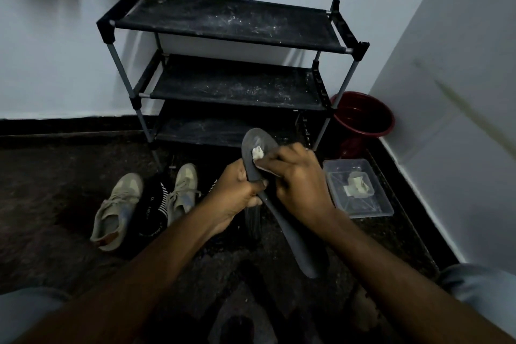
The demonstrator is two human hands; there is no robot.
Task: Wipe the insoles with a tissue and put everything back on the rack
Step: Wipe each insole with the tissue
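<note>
Left hand [237,190] grips dark insole [282,212] near its middle; toe end points far, toward rack [223,22]. Right hand [296,176] pinches tissue [258,153], pressing it on the insole's far half.

Nothing here can be read with certainty; the only lettering in view is a short run of small white characters, set in an arc on the black item with a striped edge [153,211]; it lies on the floor between the two beige shoes [117,209]; the characters are too small, dim and blurred to make out as letters or numbers.
</note>
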